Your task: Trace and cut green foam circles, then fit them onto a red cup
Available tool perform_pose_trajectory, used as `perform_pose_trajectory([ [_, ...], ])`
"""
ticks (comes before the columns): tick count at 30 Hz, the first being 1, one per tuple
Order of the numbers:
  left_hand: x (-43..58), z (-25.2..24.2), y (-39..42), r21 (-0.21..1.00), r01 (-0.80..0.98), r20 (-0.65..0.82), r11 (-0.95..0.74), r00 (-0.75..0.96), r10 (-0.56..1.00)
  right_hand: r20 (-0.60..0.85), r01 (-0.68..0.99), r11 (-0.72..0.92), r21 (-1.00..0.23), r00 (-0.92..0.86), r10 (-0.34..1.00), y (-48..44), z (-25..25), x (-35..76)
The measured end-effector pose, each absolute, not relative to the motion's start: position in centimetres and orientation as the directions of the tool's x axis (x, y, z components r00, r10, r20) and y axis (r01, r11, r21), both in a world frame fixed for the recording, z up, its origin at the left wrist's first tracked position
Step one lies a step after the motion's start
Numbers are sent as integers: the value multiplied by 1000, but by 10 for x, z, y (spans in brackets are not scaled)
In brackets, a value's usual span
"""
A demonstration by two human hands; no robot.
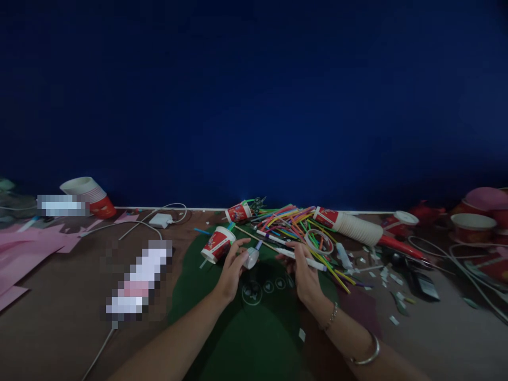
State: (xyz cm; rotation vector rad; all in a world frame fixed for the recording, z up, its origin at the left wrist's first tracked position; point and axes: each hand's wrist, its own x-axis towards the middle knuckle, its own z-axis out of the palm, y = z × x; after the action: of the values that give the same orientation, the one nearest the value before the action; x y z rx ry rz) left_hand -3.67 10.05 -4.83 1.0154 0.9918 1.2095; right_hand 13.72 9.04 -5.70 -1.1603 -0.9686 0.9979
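Between its thumb and fingers my left hand (233, 267) pinches a small whitish, rounded piece (251, 258), with a short purple stick-like part (259, 245) showing at its top; its exact kind is unclear. My right hand (305, 272) is closed around a white marker (311, 261) with a purple end, which points toward the left hand. The two hands are apart, both above a dark green mat (222, 328) with printed heart circles. Just left of my left hand, a red and white paper cup (218, 244) lies tilted with straw pieces sticking out.
Behind the hands lies a pile of coloured straws (289, 219), with a tape roll (318, 241) beside it. A stack of paper cups (357, 228) lies at right, near paper scraps (384, 274). Pink paper (32, 254), a blurred-out phone-like item (138, 278) and a charger (161, 220) are at left.
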Motion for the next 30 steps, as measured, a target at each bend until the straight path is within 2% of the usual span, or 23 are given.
perform_pose_trajectory([
  [3,-38,-46,98,984,-175,44,-17,151,988,113,5,115,-993,198,974,86,-54,137],
  [7,-38,-44,96,989,-53,147,-138,273,951,221,106,208,-972,139,965,80,-51,134],
  [12,-34,-44,88,966,61,222,-252,309,925,280,95,266,-959,187,942,81,-52,133],
  [18,-30,-46,84,856,272,390,-440,220,894,338,51,337,-940,264,904,85,-55,135],
  [23,-37,-56,101,733,545,402,-407,137,905,342,-22,366,-930,311,887,91,-63,137],
  [30,-47,-57,116,559,755,353,-344,160,922,305,-82,363,-928,392,868,99,-67,140],
])
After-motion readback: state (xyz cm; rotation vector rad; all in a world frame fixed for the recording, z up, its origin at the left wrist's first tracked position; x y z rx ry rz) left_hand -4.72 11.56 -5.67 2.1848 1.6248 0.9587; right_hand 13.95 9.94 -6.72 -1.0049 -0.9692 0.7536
